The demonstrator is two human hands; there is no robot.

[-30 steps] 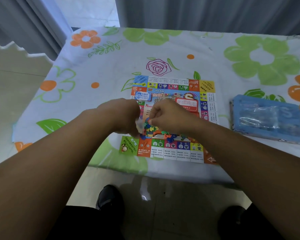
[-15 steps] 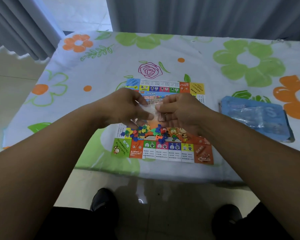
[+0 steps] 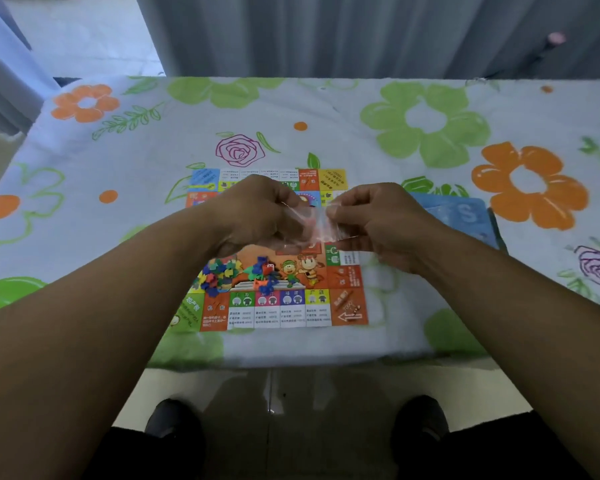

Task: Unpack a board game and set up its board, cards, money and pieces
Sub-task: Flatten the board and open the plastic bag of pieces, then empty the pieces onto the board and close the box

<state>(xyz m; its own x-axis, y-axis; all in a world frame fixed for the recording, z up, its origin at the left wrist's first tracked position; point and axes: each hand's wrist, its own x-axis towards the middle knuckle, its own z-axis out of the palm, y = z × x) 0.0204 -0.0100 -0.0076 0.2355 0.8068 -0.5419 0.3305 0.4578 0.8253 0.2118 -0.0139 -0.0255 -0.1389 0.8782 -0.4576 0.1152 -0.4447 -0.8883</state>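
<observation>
Both hands are up over the game board [image 3: 284, 306], and they hold 1 small clear plastic bag [image 3: 314, 223] between them. The left hand [image 3: 260, 213] pinches the left side of the bag with its fingers closed on it. The right hand [image 3: 378, 220] pinches the right side the same way. So each grip is shut tight on the bag. The bag looks see-through and flat; what is inside it is too blurry to tell.

Below the grip, and a little to the left, a pile of little colored pieces [image 3: 219, 277] lies on the board. They are blue, green, red and yellow. A few more pieces [image 3: 265, 271] sit just beside that pile, right under the bag.

The board lies flat on the worktop [image 3: 118, 161], which has a cloth with big green and orange flowers. The far part of the board is hidden behind the hands.

To the right of the grip, past the right hand, a blue box [image 3: 461, 213] rests on the worktop, apart from the board.
</observation>
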